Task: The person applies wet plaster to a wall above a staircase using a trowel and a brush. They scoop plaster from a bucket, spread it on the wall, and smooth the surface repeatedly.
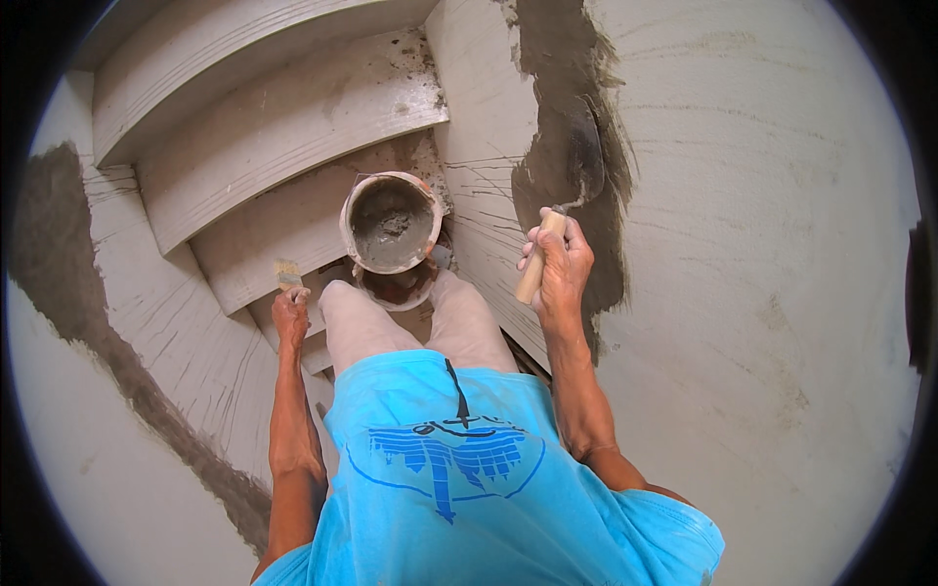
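My right hand [564, 259] is wrapped round the pale wooden handle of a trowel [542, 257]. The trowel's dark blade lies against a band of wet grey mortar [552, 146] on the right-hand wall. Low on the left, my left hand [291, 311] is closed on a small flat piece [288, 273], grey with a yellowish, mortar-smeared end; its exact kind is unclear. Between the two hands, just beyond my knees, a round bucket [349, 230] holds wet mortar [393, 227]. A wire handle shows at its rim.
Pale stair treads [293, 146] rise ahead and to the left, dusty and spattered. Under the bucket is another round, reddish-stained container [396, 291], partly hidden. A second mortar band [68, 244] runs down the left wall. Bare wall [743, 215] extends on the right.
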